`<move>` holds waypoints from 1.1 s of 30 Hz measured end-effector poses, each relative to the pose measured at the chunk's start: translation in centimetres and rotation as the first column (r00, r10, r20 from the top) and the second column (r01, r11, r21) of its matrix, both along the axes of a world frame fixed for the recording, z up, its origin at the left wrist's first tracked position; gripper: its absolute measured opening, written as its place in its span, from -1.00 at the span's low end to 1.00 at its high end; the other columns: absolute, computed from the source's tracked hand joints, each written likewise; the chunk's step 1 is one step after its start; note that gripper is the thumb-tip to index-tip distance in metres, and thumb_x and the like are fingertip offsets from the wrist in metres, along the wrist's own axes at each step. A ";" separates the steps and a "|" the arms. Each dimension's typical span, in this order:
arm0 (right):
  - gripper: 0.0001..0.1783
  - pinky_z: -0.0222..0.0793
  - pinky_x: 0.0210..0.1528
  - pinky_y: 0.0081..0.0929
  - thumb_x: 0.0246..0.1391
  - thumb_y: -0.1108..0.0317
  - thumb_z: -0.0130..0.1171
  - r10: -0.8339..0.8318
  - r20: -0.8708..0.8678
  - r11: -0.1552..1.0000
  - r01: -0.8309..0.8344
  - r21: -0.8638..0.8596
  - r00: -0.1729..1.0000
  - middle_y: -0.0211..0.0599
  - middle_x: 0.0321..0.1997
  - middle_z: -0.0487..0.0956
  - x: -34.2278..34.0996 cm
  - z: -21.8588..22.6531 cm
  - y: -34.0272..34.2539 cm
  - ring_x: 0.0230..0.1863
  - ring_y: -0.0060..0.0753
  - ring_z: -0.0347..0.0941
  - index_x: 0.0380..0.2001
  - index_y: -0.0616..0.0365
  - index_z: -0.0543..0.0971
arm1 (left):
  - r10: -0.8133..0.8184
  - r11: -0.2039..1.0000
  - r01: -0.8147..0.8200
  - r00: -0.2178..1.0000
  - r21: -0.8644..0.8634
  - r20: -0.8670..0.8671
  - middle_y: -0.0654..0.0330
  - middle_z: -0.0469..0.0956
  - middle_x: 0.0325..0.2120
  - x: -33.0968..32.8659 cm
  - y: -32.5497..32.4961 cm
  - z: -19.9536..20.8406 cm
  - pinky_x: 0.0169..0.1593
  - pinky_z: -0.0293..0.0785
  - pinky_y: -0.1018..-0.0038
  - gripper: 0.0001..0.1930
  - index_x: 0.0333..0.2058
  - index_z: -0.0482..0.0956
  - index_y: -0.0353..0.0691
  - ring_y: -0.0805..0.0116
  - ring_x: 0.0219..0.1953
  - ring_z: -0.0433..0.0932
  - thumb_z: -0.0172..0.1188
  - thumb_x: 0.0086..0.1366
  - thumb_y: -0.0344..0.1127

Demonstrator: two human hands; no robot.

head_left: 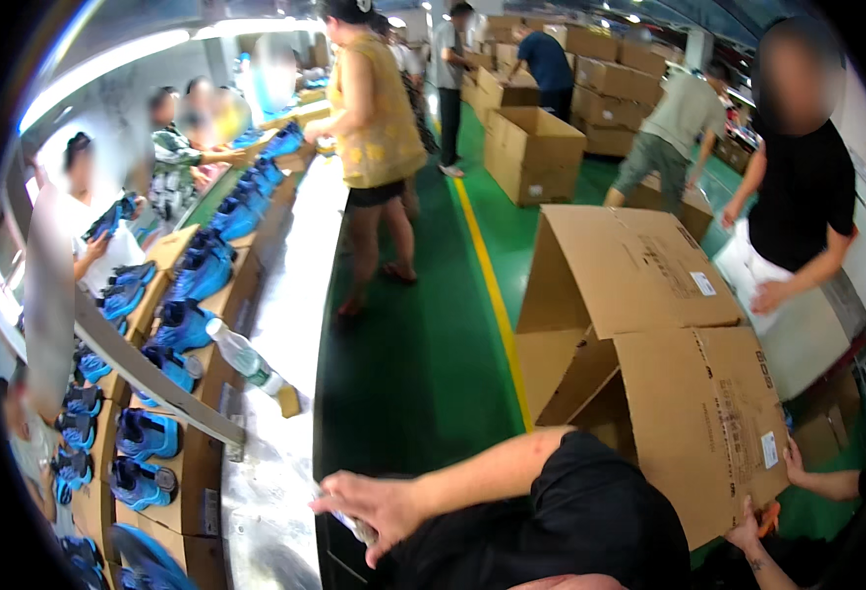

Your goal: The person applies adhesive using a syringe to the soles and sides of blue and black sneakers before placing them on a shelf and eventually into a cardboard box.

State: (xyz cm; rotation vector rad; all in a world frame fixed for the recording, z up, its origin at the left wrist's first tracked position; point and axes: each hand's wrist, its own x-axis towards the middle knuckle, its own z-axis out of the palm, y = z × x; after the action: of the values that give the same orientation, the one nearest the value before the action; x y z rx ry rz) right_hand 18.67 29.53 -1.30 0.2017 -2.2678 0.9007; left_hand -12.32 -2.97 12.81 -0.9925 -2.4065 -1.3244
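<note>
Green flooring (413, 393) ran alongside a pale bench (268, 482), with blue shoes (202, 267) at nine o'clock. Just past six o'clock, the right hand (382, 506) gripped a blurred pale object (360, 529) near the bench; cardboard cartons (703, 413) lay at four o'clock.

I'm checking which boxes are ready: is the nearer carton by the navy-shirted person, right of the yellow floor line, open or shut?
Open: no flaps cover the carton, and its inside shows from above.
</note>
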 end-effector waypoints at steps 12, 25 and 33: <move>0.40 0.00 0.32 -0.17 -0.36 -0.30 0.42 0.317 0.166 0.888 -0.230 -0.398 0.934 0.11 0.24 0.17 -6.0 -5.4 -2.7 0.27 0.09 0.10 0.34 0.28 -0.10 | -0.500 0.710 0.316 0.856 -0.629 -0.134 -0.10 0.49 -0.04 2.7 -2.3 -8.3 0.12 0.38 0.29 -0.25 0.12 0.35 -0.30 0.06 0.01 0.49 0.44 -0.05 -0.22; 0.29 0.01 0.34 -0.17 -0.25 -0.13 0.45 0.459 0.336 0.747 -0.152 -0.648 0.823 0.15 0.28 0.10 -4.5 -3.4 -1.5 0.31 0.13 0.06 0.33 0.26 -0.12 | -0.165 0.612 0.109 0.986 -0.783 0.008 -0.12 0.50 -0.02 -2.3 -14.2 -15.0 0.11 0.40 0.28 -0.22 0.12 0.38 -0.28 0.02 0.02 0.50 0.49 -0.09 -0.16; 0.26 0.05 0.32 -0.24 -0.28 0.00 0.48 0.460 0.456 0.803 -0.139 -0.579 0.762 0.15 0.28 0.11 -4.8 -1.5 -1.9 0.31 0.11 0.07 0.32 0.26 -0.08 | 0.043 0.631 0.068 0.992 -0.773 0.123 -0.13 0.51 -0.04 7.0 -1.6 -4.9 0.11 0.40 0.27 -0.23 0.10 0.39 -0.31 0.00 0.01 0.50 0.48 -0.09 -0.16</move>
State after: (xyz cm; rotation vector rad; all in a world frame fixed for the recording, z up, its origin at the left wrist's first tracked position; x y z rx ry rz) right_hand 13.84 27.63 -2.81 0.0618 -2.4479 1.9499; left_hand -5.33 -4.53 7.87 -1.1041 -3.1476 -0.2588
